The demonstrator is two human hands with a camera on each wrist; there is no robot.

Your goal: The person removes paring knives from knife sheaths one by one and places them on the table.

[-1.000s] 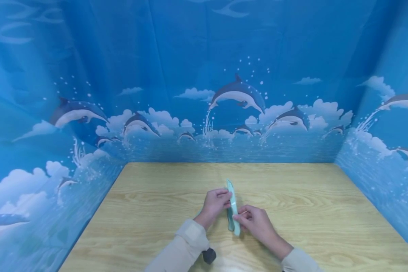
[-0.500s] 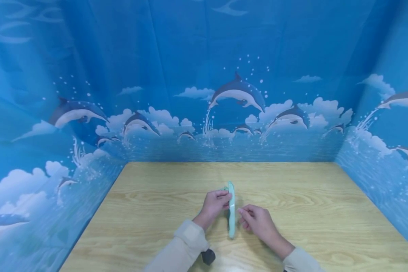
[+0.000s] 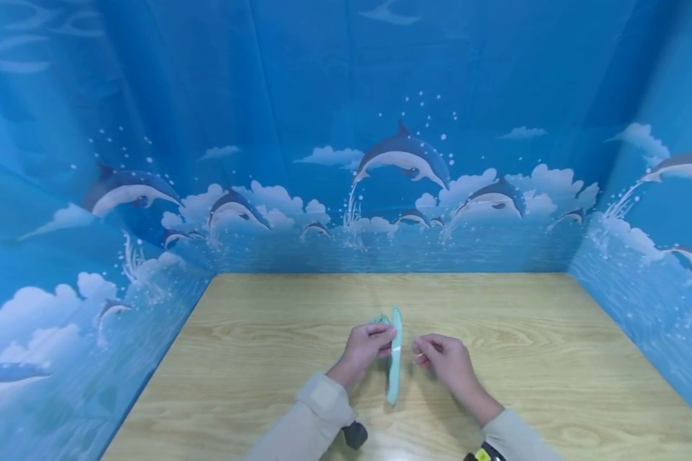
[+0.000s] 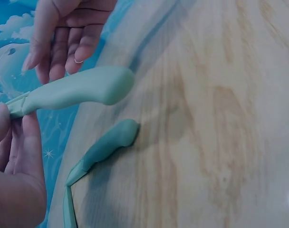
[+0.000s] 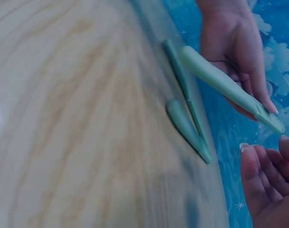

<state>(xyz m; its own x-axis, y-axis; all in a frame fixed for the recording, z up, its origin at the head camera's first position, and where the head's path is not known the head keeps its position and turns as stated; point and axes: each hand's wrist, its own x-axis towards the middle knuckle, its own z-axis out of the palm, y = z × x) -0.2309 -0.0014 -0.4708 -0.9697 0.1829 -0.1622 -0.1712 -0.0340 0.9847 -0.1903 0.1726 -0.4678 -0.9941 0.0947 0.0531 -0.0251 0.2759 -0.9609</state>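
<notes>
My left hand (image 3: 362, 351) pinches a slim mint-green item (image 3: 394, 374) near its far end, above the table. In the left wrist view, this item (image 4: 82, 88) has a smooth, rounded handle and a narrower, ridged end between my fingers; its exact kind does not show. A second green piece (image 4: 104, 147) lies below on the table, with a thin strip joined to it at an angle. In the head view, my left hand mostly hides this piece (image 3: 380, 318). My right hand (image 3: 448, 363) is just right of the held item, fingers loosely bent, touching nothing.
The wood-grain table (image 3: 254, 358) is enclosed by blue dolphin-print curtains (image 3: 300, 128) at the back and sides. A dark wrist device (image 3: 355, 435) sits by my left sleeve, and a yellow-and-black one (image 3: 484, 453) by the right.
My right hand has let go of the held green item's lower end and drawn away to the right. The item now stands straighter, still in my left hand.
</notes>
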